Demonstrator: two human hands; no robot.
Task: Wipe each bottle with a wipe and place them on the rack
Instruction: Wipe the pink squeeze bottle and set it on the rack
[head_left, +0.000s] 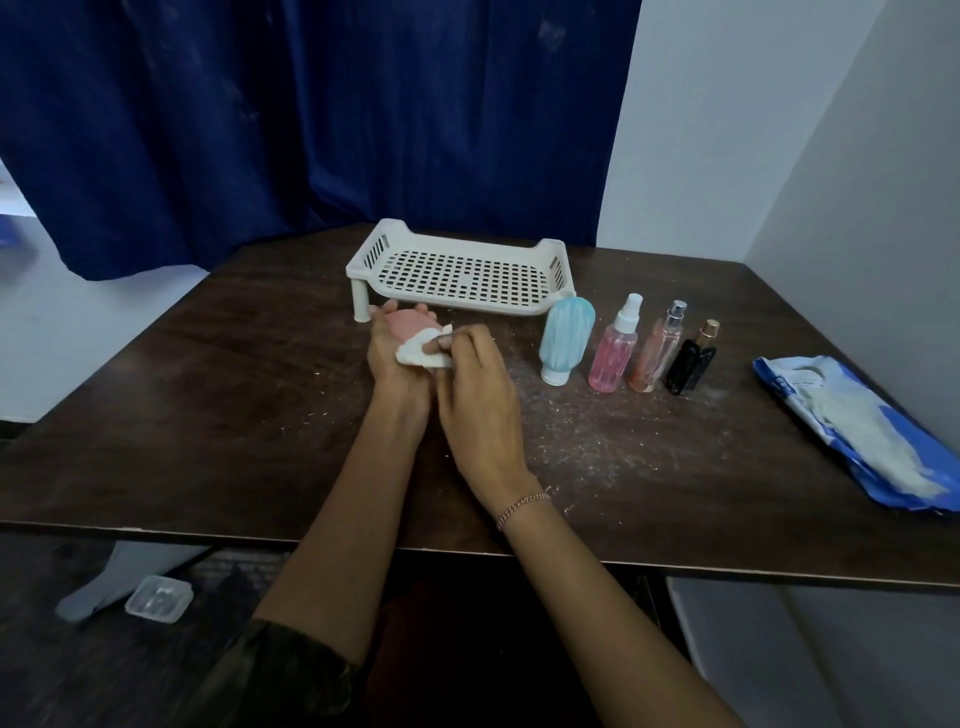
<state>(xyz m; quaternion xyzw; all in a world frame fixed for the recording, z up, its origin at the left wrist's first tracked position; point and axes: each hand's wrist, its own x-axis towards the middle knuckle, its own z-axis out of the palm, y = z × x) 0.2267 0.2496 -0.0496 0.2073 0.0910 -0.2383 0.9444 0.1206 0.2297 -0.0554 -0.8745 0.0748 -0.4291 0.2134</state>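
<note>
My left hand (387, 345) cradles a pink bottle (408, 323) just in front of the white rack (457, 252), palm up with fingers curled around it. My right hand (475, 374) pinches a white wipe (423, 354) and presses it against the pink bottle's near end. The rack's perforated tray holds nothing. To the right stand a light blue squeeze bottle (566, 338), a pink spray bottle (615, 348), a clear peach perfume bottle (657, 348) and a small black bottle (693, 361), all upright in a row.
A blue wipes packet (852, 426) lies open near the table's right edge, white wipes showing. The dark wooden table (208, 415) is dusted with white specks. A blue curtain hangs behind. A small clear plastic box (158, 597) lies on the floor at left.
</note>
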